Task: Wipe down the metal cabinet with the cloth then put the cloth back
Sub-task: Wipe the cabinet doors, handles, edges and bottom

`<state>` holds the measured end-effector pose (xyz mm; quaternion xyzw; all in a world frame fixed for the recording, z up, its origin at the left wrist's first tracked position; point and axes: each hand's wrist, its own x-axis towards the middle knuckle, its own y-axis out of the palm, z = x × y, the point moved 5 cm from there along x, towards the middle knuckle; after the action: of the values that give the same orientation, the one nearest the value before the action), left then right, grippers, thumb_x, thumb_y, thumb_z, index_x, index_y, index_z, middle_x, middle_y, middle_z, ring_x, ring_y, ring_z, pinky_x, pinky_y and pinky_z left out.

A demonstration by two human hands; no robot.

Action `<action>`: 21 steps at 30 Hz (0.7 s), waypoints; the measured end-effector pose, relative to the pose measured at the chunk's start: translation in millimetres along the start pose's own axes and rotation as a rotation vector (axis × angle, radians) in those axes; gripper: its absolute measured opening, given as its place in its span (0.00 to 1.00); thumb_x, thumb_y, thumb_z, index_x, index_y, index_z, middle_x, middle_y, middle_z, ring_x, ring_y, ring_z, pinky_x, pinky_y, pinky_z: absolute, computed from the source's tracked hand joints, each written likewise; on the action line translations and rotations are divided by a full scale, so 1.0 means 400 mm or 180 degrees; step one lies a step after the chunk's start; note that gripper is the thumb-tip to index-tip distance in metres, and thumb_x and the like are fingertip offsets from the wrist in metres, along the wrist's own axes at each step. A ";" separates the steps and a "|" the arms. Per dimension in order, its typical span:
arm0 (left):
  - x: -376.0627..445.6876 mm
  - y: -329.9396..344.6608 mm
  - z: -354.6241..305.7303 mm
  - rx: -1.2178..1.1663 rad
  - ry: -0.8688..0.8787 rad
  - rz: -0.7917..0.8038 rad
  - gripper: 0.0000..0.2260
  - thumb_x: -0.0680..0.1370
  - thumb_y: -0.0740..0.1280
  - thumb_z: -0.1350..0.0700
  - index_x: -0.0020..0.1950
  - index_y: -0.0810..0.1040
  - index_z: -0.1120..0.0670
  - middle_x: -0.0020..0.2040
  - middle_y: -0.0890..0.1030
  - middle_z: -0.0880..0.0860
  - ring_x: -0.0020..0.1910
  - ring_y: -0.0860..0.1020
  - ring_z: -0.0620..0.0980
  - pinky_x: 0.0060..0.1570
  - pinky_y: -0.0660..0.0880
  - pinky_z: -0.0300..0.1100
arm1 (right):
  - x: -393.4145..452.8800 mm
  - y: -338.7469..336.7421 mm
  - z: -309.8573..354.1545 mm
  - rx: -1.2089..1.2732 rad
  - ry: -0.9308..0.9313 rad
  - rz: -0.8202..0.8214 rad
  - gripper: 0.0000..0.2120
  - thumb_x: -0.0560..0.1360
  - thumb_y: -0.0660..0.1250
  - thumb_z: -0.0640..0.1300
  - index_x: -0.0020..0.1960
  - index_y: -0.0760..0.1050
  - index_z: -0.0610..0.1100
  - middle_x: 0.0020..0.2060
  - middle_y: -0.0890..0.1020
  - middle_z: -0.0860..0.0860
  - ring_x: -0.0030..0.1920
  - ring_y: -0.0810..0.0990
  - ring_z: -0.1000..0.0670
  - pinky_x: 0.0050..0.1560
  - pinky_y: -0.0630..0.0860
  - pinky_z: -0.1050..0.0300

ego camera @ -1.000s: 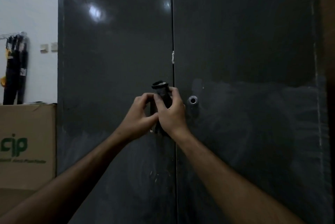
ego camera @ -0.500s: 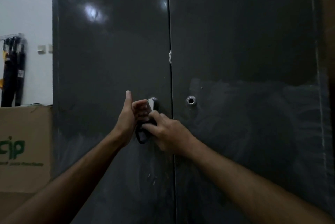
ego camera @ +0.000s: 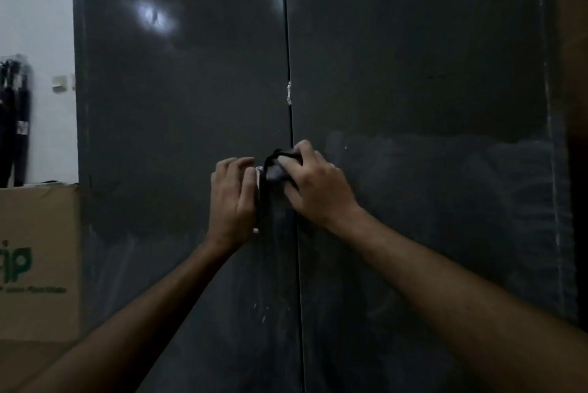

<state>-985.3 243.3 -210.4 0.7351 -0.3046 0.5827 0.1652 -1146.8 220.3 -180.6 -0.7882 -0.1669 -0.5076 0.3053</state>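
Curled round a bunched dark cloth (ego camera: 280,166), the right hand (ego camera: 313,187) presses it against the metal cabinet (ego camera: 413,74) at the seam between the two doors, the cloth poking out past thumb and forefinger. Just beside it, the left hand (ego camera: 234,195) has its fingers bent around the pale door handle (ego camera: 258,184). A cardboard box (ego camera: 38,259) stands left of the cabinet.

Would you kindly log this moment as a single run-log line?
stage: cloth return | right hand: grips dark bunched cloth at door handle | left hand: fingers curled beside handle | dark grey metal cabinet: doors closed
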 end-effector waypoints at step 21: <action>-0.002 0.079 -0.012 0.0636 0.0535 -0.0156 0.16 0.83 0.56 0.53 0.68 0.75 0.55 0.58 0.76 0.52 0.57 0.71 0.48 0.56 0.66 0.43 | -0.082 0.002 -0.037 -0.0739 -0.0465 0.0403 0.09 0.74 0.67 0.45 0.52 0.77 0.43 0.53 0.75 0.42 0.43 0.78 0.41 0.31 0.76 0.51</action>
<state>-1009.3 222.7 -213.5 0.7037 -0.2120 0.6655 0.1302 -1170.6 211.6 -205.9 -0.8620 -0.0789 -0.4444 0.2305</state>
